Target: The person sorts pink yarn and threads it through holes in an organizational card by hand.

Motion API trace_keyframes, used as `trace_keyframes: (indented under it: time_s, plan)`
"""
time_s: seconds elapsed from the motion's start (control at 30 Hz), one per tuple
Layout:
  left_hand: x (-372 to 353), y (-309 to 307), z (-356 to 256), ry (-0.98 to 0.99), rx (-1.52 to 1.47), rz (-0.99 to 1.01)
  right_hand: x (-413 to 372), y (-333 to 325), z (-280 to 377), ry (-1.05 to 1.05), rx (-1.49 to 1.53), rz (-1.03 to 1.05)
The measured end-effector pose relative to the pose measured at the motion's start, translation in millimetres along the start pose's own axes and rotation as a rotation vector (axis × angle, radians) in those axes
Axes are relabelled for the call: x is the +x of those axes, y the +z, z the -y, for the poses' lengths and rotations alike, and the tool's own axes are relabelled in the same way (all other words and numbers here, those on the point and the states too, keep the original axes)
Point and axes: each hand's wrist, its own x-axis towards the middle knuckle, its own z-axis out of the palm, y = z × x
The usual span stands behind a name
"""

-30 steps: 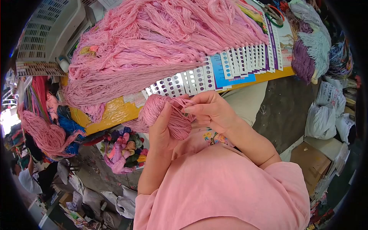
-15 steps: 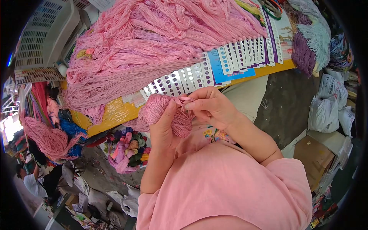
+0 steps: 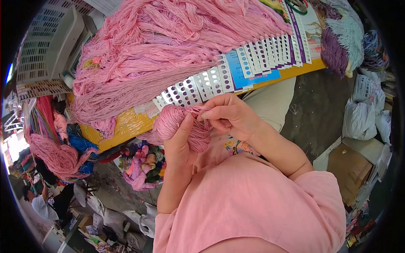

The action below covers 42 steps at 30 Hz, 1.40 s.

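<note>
Yarn [image 3: 171, 122], pink and wound into a fat bundle, is in our left hand [image 3: 179, 147], just off the near edge of the yellow worktop [image 3: 126, 126]. Our left hand is curled round it, with the thumb pressed on the side and the other fingers mostly hidden. That snug hold likely stops it from slipping or coming loose.

Our right hand [image 3: 236, 118] is nearly closed. Its thumb and first finger pinch a few strands [image 3: 203, 109] at the bundle's right end, and the other fingers are bent in. Such a small pinch seems good for picking out thin strands while the rest sits in the left. We have both hands close together over our lap, perhaps so our eyes can see the strands well.

On the worktop, a big pink pile [image 3: 168, 46] is spread out, its ends lined up by the white cards [image 3: 202, 86]. The cards fan out with their holes showing, maybe to make them easy to see. A blue sheet [image 3: 238, 69] lies partly under them. A white basket [image 3: 63, 42] stands far left, and a purple bunch [image 3: 333, 55] hangs at the far right.
</note>
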Motion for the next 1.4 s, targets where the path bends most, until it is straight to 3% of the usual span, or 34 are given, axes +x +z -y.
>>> trace_keyframes:
  time_s: [0.33, 0.4, 0.43, 0.63, 0.7, 0.83, 0.9, 1.0, 1.23, 1.4]
  plan:
    - [2, -1, -1, -0.078, -0.09, -0.067, -1, 2, 1, 0.066, 0.067, -0.043]
    - [4, -2, 1, -0.085, -0.066, -0.103, -1, 7, -1, -0.028, -0.206, -0.04]
    - [4, -2, 1, -0.086, -0.065, -0.102, 0, 4, -3, -0.029, -0.205, -0.041]
    - [2, -7, -1, -0.067, -0.027, 0.016, -3, -4, -1, -0.021, 0.121, -0.043]
    - [2, -8, -2, -0.123, -0.184, 0.186, -3, -10, -5, -0.006, 0.183, 0.018]
    - [3, -7, 2, -0.086, -0.123, 0.209, -1, -11, -6, 0.007, 0.172, -0.006]
    - [2, -4, 1, -0.08, -0.103, 0.167, -3, -1, 0, 0.045, -0.081, -0.119]
    - [3, -7, 2, -0.114, -0.084, 0.229, -2, 10, -1, -0.006, -0.125, -0.054]
    - [3, -1, 1, -0.136, -0.159, 0.216, -2, 5, -3, -0.035, -0.098, -0.09]
    - [6, -3, 2, -0.123, -0.078, 0.064, -1, 1, -6, -0.025, -0.006, -0.118]
